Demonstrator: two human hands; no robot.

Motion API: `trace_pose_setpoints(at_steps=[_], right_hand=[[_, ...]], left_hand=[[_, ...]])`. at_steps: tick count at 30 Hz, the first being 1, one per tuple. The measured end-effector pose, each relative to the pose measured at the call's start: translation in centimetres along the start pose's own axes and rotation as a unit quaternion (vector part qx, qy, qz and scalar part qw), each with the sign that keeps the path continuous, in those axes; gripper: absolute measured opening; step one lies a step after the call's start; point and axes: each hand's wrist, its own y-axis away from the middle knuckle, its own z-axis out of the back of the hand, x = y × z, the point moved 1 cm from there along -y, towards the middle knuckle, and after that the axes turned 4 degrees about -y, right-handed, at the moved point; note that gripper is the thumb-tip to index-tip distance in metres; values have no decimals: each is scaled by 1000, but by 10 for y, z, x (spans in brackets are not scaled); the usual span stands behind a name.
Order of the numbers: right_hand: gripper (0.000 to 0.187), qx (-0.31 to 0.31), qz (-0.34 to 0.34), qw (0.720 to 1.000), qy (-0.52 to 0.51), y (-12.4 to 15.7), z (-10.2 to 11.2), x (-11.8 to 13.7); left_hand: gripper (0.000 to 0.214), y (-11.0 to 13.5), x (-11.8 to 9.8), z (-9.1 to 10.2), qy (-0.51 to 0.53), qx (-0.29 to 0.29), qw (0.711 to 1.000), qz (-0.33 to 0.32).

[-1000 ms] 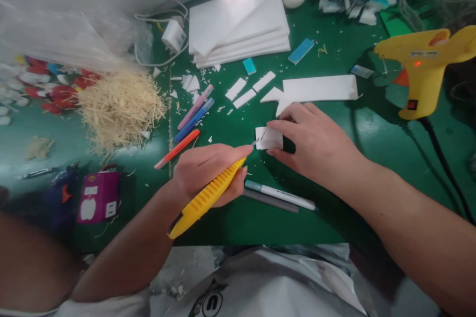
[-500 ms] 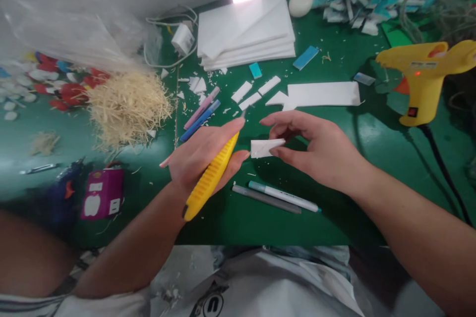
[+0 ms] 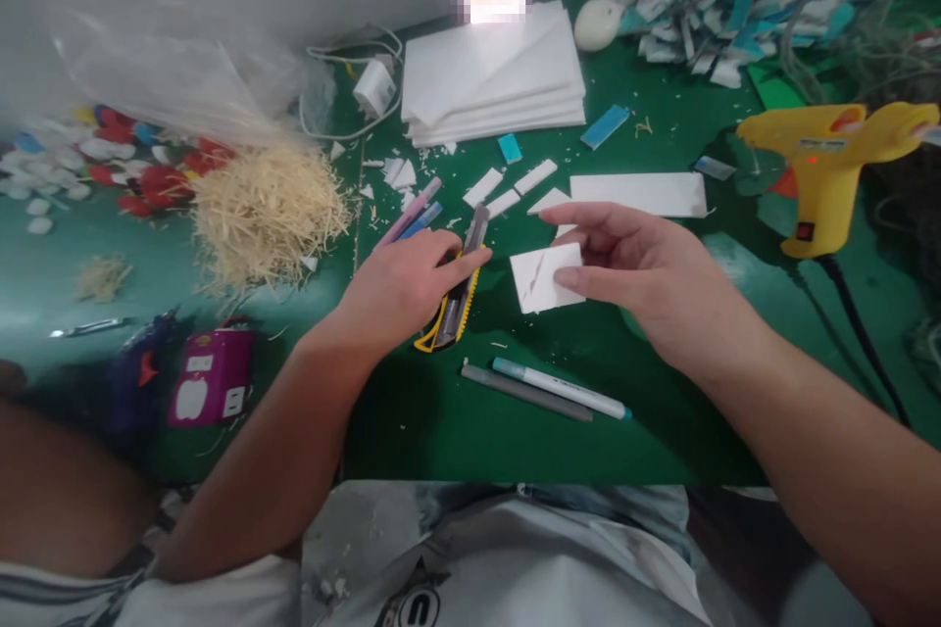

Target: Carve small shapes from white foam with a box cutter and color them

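Note:
A yellow utility knife [image 3: 469, 299] lies low over the green table with its grey side up. My left hand [image 3: 401, 284] is closed on it, one finger stretched across its body; the other fingers are partly hidden. Between the thumb and fingers of my right hand [image 3: 639, 279] is a small white foam piece [image 3: 535, 279], tilted so its broad face shows a thin brownish streak. Just behind the left hand are a pink marker [image 3: 412, 213] and a blue marker [image 3: 424, 218]. Small white foam strips [image 3: 535, 176] lie beyond both hands.
A grey pen [image 3: 525, 390] and a white marker [image 3: 566, 390] lie in front. The yellow glue gun [image 3: 823, 167] stands right, its cord trailing forward. White foam sheets [image 3: 492, 83] are stacked at the back. Straw-like shreds [image 3: 269, 216] and a purple box [image 3: 212, 377] are left.
My left hand has lowered the utility knife and turned it over, from yellow side up to grey side up. My right hand has turned the foam piece so its broad face shows.

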Motion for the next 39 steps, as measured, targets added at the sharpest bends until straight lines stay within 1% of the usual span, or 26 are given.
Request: trace_pose_setpoints(at_steps=[2, 3, 5, 6, 7, 8, 9, 10, 11, 13, 15, 16, 17, 19, 20, 22, 24, 27, 30, 32, 34, 35, 37, 39], right_hand=[[42, -2, 7, 1000, 8, 1, -1, 0], [42, -5, 11, 1000, 12, 2, -2, 1], [41, -8, 20, 1000, 19, 4, -5, 1], [40, -5, 24, 999, 22, 5, -7, 1], [40, 0, 26, 999, 25, 6, -9, 2], [40, 7, 26, 999, 28, 6, -10, 2], [40, 13, 23, 999, 27, 7, -12, 2], [40, 18, 19, 999, 23, 7, -12, 1], [40, 23, 12, 1000, 13, 6, -13, 1], [40, 35, -6, 999, -22, 5, -12, 0], [41, 56, -32, 996, -67, 3, -10, -1], [41, 67, -47, 993, -85, 2, -9, -2], [42, 77, -60, 990, -99, 1, -9, -2], [40, 91, -79, 986, -116, 0, -8, -2], [38, 95, -83, 984, -125, 0, -8, -2], [36, 103, -86, 981, -143, 0, -8, 0], [35, 107, -88, 979, -151, 1, -9, 1], [32, 103, -86, 982, -135, 2, -10, 1], [25, 94, -71, 986, -119, 2, -10, -1], [22, 82, -58, 989, -110, 2, -10, -2], [20, 65, -46, 992, -98, 2, -10, -2], [20, 58, -39, 993, -93, 2, -10, -2], [18, 45, -20, 996, -78, 2, -10, -2], [15, 35, 4, 998, -52, 2, -10, -2]], left_hand=[[39, -1, -4, 2, -1, -17, 1000, 8], [39, -2, -9, 5, 12, -42, 999, 21], [36, -5, -22, 13, 81, -108, 988, 78], [31, -7, -30, 17, 145, -136, 974, 111], [25, -9, -39, 20, 222, -147, 951, 157], [20, -12, -47, 21, 303, -125, 924, 196], [17, -15, -55, 22, 376, -90, 896, 218], [14, -17, -62, 22, 428, -63, 865, 255], [16, -19, -66, 22, 480, -47, 830, 281], [24, -21, -71, 20, 573, -29, 755, 317], [34, -22, -72, 17, 651, -13, 684, 329], [38, -23, -72, 17, 682, 0, 653, 328], [42, -22, -72, 16, 707, 16, 627, 326], [46, -22, -72, 15, 741, 44, 588, 320], [47, -22, -73, 15, 753, 51, 574, 318], [48, -21, -74, 14, 767, 53, 555, 319], [48, -20, -74, 14, 770, 45, 547, 325], [47, -20, -73, 12, 766, 36, 551, 328], [46, -20, -73, 11, 755, 21, 570, 324], [44, -20, -73, 11, 743, 6, 590, 316], [37, -19, -73, 10, 714, -17, 624, 316], [32, -19, -73, 10, 689, -33, 649, 320], [20, -17, -72, 11, 616, -83, 713, 325], [16, -15, -71, 12, 523, -134, 783, 308]])
